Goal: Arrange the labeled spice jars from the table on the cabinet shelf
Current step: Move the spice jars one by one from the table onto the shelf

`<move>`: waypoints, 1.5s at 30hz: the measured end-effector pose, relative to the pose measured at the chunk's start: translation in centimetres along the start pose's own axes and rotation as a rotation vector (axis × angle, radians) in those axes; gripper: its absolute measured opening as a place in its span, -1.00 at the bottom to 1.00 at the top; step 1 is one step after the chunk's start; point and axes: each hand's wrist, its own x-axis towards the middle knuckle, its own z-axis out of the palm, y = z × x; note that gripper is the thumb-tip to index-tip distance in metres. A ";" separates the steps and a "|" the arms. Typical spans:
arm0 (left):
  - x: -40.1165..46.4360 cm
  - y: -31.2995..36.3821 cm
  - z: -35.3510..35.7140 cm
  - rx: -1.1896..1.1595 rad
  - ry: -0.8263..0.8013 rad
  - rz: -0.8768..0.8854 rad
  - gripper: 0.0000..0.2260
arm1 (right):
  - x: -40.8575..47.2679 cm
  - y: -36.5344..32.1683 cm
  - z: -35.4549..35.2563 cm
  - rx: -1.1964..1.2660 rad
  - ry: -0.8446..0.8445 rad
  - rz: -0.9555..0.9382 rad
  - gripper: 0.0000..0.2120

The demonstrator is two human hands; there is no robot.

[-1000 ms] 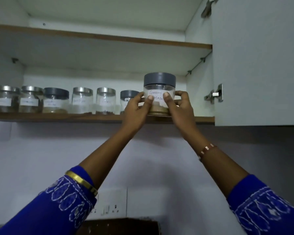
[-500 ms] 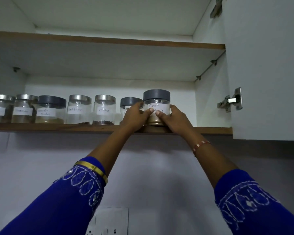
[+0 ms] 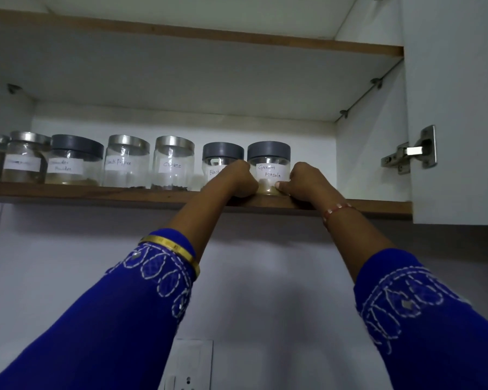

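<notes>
My left hand [image 3: 234, 178] and right hand [image 3: 302, 181] are curled against either side of the Garam Masala jar [image 3: 268, 167], though I cannot tell whether my fingers truly clasp it. It stands upright on the cabinet shelf [image 3: 96, 194], last in the row, just beside a grey-lidded jar [image 3: 222, 156] right of the Cloves jar [image 3: 174, 166].

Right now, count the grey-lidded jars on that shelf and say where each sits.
3. One is third from the left edge. One labelled "Black" is partly behind the left hand. The Garam Masala jar stands rightmost, between both hands. More may sit beyond the left edge.
</notes>
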 end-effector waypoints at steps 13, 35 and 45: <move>-2.3 0.1 1.8 0.214 0.196 0.083 -0.70 | -3.8 -0.7 1.8 -0.219 0.248 -0.064 -0.60; -23.7 -11.2 4.6 0.062 0.174 0.190 -0.63 | -23.9 -1.7 9.0 -0.033 -0.069 -0.181 -0.49; -34.3 -19.9 3.7 -0.069 0.066 -0.032 -0.65 | -34.9 -5.4 16.7 0.300 -0.260 -0.014 -0.49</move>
